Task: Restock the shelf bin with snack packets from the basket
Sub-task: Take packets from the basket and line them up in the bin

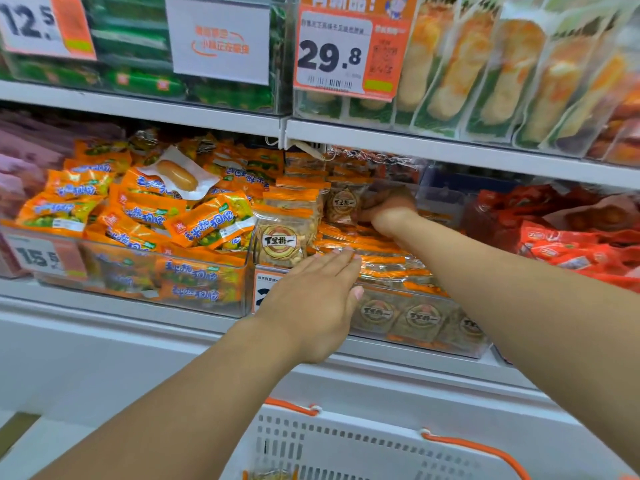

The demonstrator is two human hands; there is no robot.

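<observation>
Down at the bottom edge sits my white basket (pixel 363 448) with its orange handles, and I can make out only a sliver of a packet inside. Above it, my left hand (pixel 311 303) lies flat, fingers straight, pressing on the front row of snack packets (pixel 388 261) in the clear shelf bin (pixel 415 327), I judge to keep the stack from sliding forward. Further in, my right hand (pixel 388 207) has its grip curled round a round-labelled packet (pixel 343 204) at the back, tucking it upright behind the others. The neighbouring bin of orange corn packets (pixel 194 220) is heaped beside it.
</observation>
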